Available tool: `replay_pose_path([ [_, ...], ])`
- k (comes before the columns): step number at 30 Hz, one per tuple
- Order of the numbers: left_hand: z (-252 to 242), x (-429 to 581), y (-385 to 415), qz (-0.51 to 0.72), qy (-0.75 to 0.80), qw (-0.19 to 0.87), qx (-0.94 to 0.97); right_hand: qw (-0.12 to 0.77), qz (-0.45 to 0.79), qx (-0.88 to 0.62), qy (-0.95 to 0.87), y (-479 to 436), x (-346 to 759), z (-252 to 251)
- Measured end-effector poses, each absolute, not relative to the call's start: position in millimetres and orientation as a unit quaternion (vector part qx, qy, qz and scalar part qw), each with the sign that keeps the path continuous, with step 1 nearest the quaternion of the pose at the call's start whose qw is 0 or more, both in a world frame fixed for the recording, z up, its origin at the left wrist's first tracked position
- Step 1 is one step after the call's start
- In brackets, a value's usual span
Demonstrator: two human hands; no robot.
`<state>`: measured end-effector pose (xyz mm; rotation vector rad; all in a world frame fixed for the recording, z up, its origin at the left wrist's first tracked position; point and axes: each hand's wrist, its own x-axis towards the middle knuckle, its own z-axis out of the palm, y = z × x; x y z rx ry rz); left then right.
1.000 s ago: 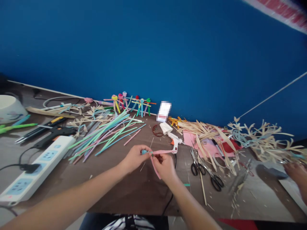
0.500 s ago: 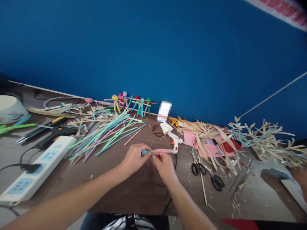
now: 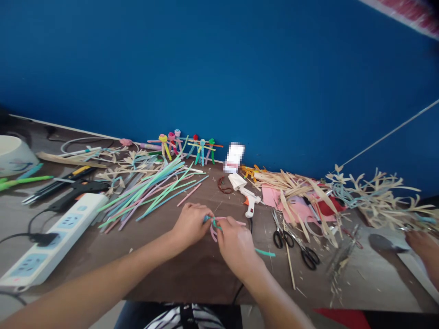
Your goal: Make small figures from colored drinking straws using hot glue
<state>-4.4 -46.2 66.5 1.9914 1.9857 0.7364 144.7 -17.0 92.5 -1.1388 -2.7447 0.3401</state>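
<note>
Two pipe cleaners (image 3: 214,227) between left hand (image 3: 190,224), right hand (image 3: 236,246)

The pink pipe cleaner (image 3: 213,233), stretched straight toward the glue gun (image 3: 249,201) a moment earlier, now curls into a bent loop between the hands. The right hand (image 3: 236,249) has dropped nearer the front edge of the surface (image 3: 185,283) and closed against the left hand (image 3: 191,224), a green pipe cleaner (image 3: 265,252) now trailing from beneath it toward the scissors (image 3: 278,238). At far right, a co-worker's hand (image 3: 420,244) has risen slightly.
</note>
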Motion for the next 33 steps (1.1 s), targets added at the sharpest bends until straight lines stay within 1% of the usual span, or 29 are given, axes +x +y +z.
replay_pose_path([
  [2, 67, -5, -47, 0.242, 0.668, 0.105, 0.696, 0.081, 0.111, -0.373, -0.917, -9, 147, 101],
  [4, 70, -7, -49, 0.237, 0.646, 0.107, 0.718, 0.095, 0.147, -0.366, -0.914, 5, 150, 106],
  [6, 74, -9, -50, 0.234, 0.605, 0.125, 0.751, 0.082, 0.229, -0.349, -0.905, 22, 152, 107],
  [11, 83, -11, -52, 0.282, 0.510, 0.201, 0.788, -0.016, 0.497, -0.289, -0.818, 56, 155, 97],
  [14, 83, -8, -52, 0.340, 0.543, 0.240, 0.729, -0.040, 0.587, -0.291, -0.754, 57, 156, 87],
  [17, 81, -5, -51, 0.378, 0.605, 0.251, 0.654, -0.031, 0.611, -0.285, -0.738, 47, 156, 78],
  [20, 80, -3, -50, 0.391, 0.641, 0.250, 0.611, 0.015, 0.559, -0.280, -0.781, 34, 154, 74],
  [24, 77, -4, -47, 0.400, 0.652, 0.258, 0.590, 0.055, 0.371, -0.295, -0.879, 18, 151, 78],
  [27, 73, -6, -44, 0.405, 0.648, 0.282, 0.580, 0.057, 0.230, -0.307, -0.921, 6, 149, 85],
  [29, 71, -7, -43, 0.400, 0.656, 0.286, 0.573, 0.046, 0.168, -0.317, -0.932, -1, 148, 89],
  [31, 68, -8, -42, 0.388, 0.669, 0.271, 0.574, 0.037, 0.133, -0.319, -0.938, -7, 147, 93],
  [33, 67, -8, -42, 0.367, 0.672, 0.241, 0.597, 0.037, 0.123, -0.312, -0.941, -11, 148, 96],
])
